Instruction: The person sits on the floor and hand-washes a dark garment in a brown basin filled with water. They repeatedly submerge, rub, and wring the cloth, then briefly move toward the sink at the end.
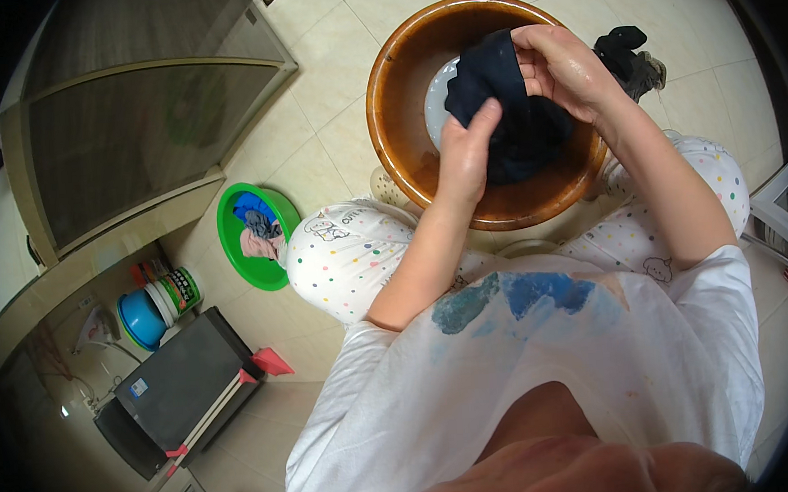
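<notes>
A dark navy cloth garment (485, 71) is stretched between my two hands over a brown glazed basin (392, 111). My left hand (559, 67) grips its upper right edge, with the fingers partly behind the cloth. Lower down, my right hand (472, 146) pinches the garment, thumb on top. The rest of the dark fabric hangs down into the basin's right side. Beneath it, a pale object with a scalloped rim (436, 101), perhaps a washboard or plate, shows at the basin's middle. My hands look wet.
Dark and grey wrung cloths (626, 62) lie on the tiled floor right of the basin. A green plastic basin (226, 239) with blue, grey and pink cloths stands by my knee. Farther left are a glass-panelled cabinet (150, 139), a blue tub (143, 321) and a dark grey box-shaped appliance (186, 380).
</notes>
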`<action>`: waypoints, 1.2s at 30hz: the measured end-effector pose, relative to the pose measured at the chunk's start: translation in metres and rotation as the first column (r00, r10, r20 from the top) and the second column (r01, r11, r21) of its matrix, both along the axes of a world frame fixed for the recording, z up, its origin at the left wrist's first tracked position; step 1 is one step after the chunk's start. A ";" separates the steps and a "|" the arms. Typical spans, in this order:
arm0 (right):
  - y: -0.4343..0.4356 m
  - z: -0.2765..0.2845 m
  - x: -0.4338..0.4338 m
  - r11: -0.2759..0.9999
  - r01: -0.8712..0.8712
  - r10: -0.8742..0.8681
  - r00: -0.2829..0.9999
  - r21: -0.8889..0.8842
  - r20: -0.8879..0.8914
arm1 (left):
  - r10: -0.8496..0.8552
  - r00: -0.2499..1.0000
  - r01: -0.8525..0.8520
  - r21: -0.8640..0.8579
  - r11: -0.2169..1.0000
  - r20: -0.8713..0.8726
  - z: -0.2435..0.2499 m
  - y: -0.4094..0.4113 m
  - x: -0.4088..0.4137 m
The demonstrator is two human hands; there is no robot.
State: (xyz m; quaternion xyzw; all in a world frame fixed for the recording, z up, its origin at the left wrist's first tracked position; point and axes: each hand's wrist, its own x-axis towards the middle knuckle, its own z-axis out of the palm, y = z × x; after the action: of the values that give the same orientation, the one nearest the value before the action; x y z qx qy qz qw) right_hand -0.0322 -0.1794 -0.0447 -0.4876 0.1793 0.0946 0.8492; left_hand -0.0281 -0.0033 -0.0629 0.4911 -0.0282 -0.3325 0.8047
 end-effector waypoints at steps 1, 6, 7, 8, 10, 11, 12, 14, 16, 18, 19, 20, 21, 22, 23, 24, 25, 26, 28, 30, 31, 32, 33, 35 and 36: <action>0.002 0.001 0.001 0.999 0.015 -0.015 1.000 0.048 0.008 | 0.004 0.989 -0.022 -0.117 0.993 -0.150 0.007 0.001 0.005; 0.014 0.005 -0.006 0.970 -0.075 0.038 0.987 -0.232 -0.157 | -0.096 0.928 -0.022 -0.309 0.951 -0.361 0.012 0.008 0.015; 0.014 0.000 -0.009 0.941 -0.094 0.042 0.985 -0.326 -0.165 | -0.071 0.928 -0.042 -0.292 0.956 -0.366 0.013 0.008 0.015; 0.016 -0.003 -0.013 0.902 -0.114 0.045 0.984 -0.416 -0.173 | -0.046 0.928 -0.062 -0.274 0.960 -0.371 0.013 0.008 0.015; 0.016 -0.019 -0.014 0.716 -0.128 0.134 0.990 -0.687 -0.045 | -0.012 0.933 -0.086 -0.254 0.963 -0.359 0.014 0.009 0.016; 0.014 -0.031 -0.018 0.707 -0.143 0.149 0.987 -0.693 -0.051 | -0.009 0.939 -0.084 -0.255 0.963 -0.344 0.014 0.009 0.016; 0.015 -0.033 -0.018 0.697 -0.159 0.168 0.984 -0.699 -0.057 | -0.003 0.944 -0.085 -0.255 0.963 -0.329 0.014 0.009 0.017; 0.021 -0.031 -0.021 0.769 -0.125 0.129 0.991 -0.627 -0.040 | 0.051 0.958 -0.085 -0.108 0.990 -0.283 0.017 0.008 0.016; 0.034 -0.009 -0.025 0.889 -0.055 0.051 0.998 -0.454 -0.021 | 0.068 0.974 -0.076 -0.028 0.997 -0.217 0.017 0.009 0.014; 0.035 -0.005 -0.024 0.952 -0.065 0.048 0.997 -0.300 -0.065 | 0.047 0.989 -0.049 -0.014 0.999 -0.140 0.013 0.006 0.010; 0.031 -0.008 -0.021 0.965 -0.110 0.086 0.990 -0.238 -0.110 | 0.043 0.993 -0.045 -0.017 0.999 -0.111 0.010 0.005 0.009; 0.027 -0.012 -0.019 0.973 -0.152 0.126 0.980 -0.174 -0.153 | 0.040 0.996 -0.042 -0.020 0.999 -0.081 0.005 0.006 0.008; 0.023 -0.015 -0.019 0.978 -0.140 0.122 0.985 -0.154 -0.122 | 0.039 0.998 -0.041 -0.022 0.999 -0.052 0.002 0.006 0.009; 0.019 -0.018 -0.019 0.982 -0.130 0.118 0.989 -0.135 -0.091 | 0.048 0.998 -0.048 -0.008 0.999 -0.045 0.002 0.006 0.009; 0.017 -0.020 -0.018 0.986 -0.119 0.113 0.992 -0.115 -0.061 | 0.056 0.998 -0.055 0.005 0.998 -0.038 0.001 0.005 0.009; 0.018 -0.020 -0.018 0.999 -0.048 0.047 0.997 -0.021 -0.060 | 0.060 0.998 -0.060 0.019 0.998 -0.031 0.001 0.005 0.009; 0.018 -0.022 -0.016 1.000 -0.009 0.009 0.996 0.004 -0.090 | 0.091 0.995 -0.090 0.023 0.996 -0.050 0.002 0.005 0.009; 0.019 -0.026 -0.013 0.999 0.031 -0.028 0.992 0.027 -0.120 | 0.121 0.990 -0.119 0.027 0.993 -0.070 0.003 0.006 0.011; 0.019 -0.026 -0.011 0.993 0.111 -0.102 0.982 0.047 -0.160 | 0.170 0.980 -0.167 0.033 0.985 -0.104 0.010 0.009 0.016; 0.017 -0.019 -0.013 0.981 0.190 -0.179 0.967 0.043 -0.182 | 0.210 0.966 -0.205 0.049 0.977 -0.148 0.014 0.013 0.020; 0.015 -0.023 -0.013 0.979 0.195 -0.181 0.965 0.057 -0.187 | 0.233 0.957 -0.225 0.065 0.972 -0.175 0.014 0.014 0.021; 0.012 -0.030 -0.013 0.977 0.200 -0.184 0.964 0.070 -0.192 | 0.225 0.950 -0.221 0.043 0.974 -0.218 0.014 0.014 0.022; 0.010 -0.032 -0.012 0.975 0.205 -0.186 0.962 0.084 -0.198 | 0.216 0.941 -0.218 0.020 0.976 -0.261 0.013 0.015 0.023; 0.012 -0.032 -0.013 0.967 0.240 -0.222 0.959 0.086 -0.179 | 0.203 0.920 -0.222 -0.019 0.975 -0.336 0.011 0.015 0.023; 0.014 -0.031 -0.012 0.963 0.256 -0.239 0.956 0.087 -0.169 | 0.201 0.908 -0.230 -0.034 0.973 -0.367 0.009 0.015 0.023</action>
State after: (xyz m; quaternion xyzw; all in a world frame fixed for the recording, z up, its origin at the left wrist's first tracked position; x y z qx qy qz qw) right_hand -0.0447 -0.1656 -0.0756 -0.4056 0.2997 0.0351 0.8628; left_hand -0.0053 0.0116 -0.0540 0.3905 0.1620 -0.3248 0.8460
